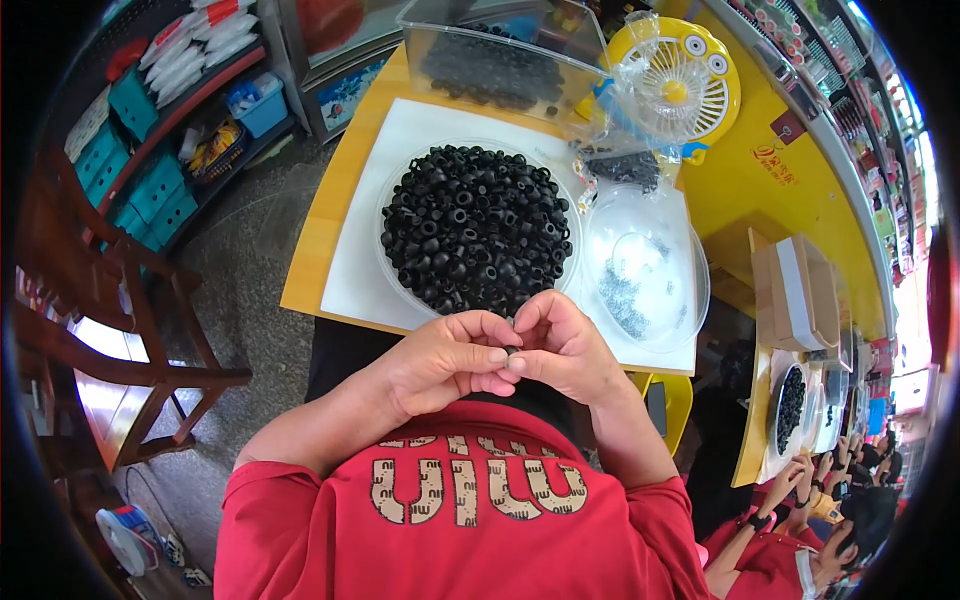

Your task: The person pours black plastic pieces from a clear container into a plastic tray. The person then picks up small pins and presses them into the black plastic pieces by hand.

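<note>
My left hand [450, 362] and my right hand [567, 352] meet in front of my chest at the near edge of the table. Thumbs and fingers of both are pinched together on a small black part [513, 350], mostly hidden by the fingertips. Just beyond them, a clear round tray [392, 281] carries a large heap of small black ring-shaped caps [475, 230]. To its right stands a clear round dish [697, 290] with a scatter of tiny clear pieces [622, 298]. A white board [352, 270] lies under both.
A clear plastic box [415, 50] of black parts stands at the back, beside a yellow fan [715, 60] in clear wrap. Left are a wooden chair [150, 372] and shelves [190, 120]. At right, a cardboard box [785, 300] and people [800, 540] appear by another table [752, 430].
</note>
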Demonstrator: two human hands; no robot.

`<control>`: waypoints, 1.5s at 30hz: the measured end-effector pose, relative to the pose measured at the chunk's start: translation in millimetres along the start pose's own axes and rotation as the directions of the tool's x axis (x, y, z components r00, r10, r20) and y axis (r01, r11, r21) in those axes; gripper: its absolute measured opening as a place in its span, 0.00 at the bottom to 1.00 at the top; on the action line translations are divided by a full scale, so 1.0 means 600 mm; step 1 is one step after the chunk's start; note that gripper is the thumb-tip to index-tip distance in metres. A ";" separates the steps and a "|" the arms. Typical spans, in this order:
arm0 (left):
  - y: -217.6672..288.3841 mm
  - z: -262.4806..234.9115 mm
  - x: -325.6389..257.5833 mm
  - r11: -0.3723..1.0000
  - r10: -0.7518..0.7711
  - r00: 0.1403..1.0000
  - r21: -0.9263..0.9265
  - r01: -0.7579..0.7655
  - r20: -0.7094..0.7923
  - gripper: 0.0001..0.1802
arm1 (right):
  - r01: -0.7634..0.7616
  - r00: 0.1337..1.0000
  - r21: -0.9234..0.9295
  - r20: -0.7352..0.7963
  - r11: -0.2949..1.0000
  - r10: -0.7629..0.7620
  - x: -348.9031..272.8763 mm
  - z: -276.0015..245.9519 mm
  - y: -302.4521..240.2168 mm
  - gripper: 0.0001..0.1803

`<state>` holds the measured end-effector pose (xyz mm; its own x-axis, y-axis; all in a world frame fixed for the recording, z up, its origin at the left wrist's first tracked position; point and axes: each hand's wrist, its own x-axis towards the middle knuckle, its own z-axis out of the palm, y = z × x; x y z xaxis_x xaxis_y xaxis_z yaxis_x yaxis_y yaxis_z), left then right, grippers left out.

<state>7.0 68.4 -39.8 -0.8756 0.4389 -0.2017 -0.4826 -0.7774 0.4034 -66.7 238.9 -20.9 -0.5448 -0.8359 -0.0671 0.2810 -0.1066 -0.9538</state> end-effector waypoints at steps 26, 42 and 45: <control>0.059 -0.059 -0.049 0.958 0.233 0.971 0.188 -0.219 -0.058 0.09 | 0.355 0.894 -0.882 0.417 -0.311 -0.162 0.161 0.011 -0.033 0.08; 0.045 -0.020 -0.011 0.913 0.294 0.948 0.328 -0.243 -0.118 0.08 | -0.075 0.994 -0.320 -0.098 0.945 0.046 0.062 0.002 -0.046 0.05; 0.035 -0.014 -0.006 0.917 0.277 0.952 0.332 -0.221 -0.129 0.08 | -0.096 0.993 -0.298 -0.092 0.950 0.072 0.054 -0.004 -0.039 0.05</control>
<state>-0.5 46.5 -38.3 -0.9699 0.1445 -0.1961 -0.2421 -0.6608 0.7105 -93.0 215.6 -1.4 -0.5938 -0.7881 -0.1621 0.0838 0.1398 -0.9866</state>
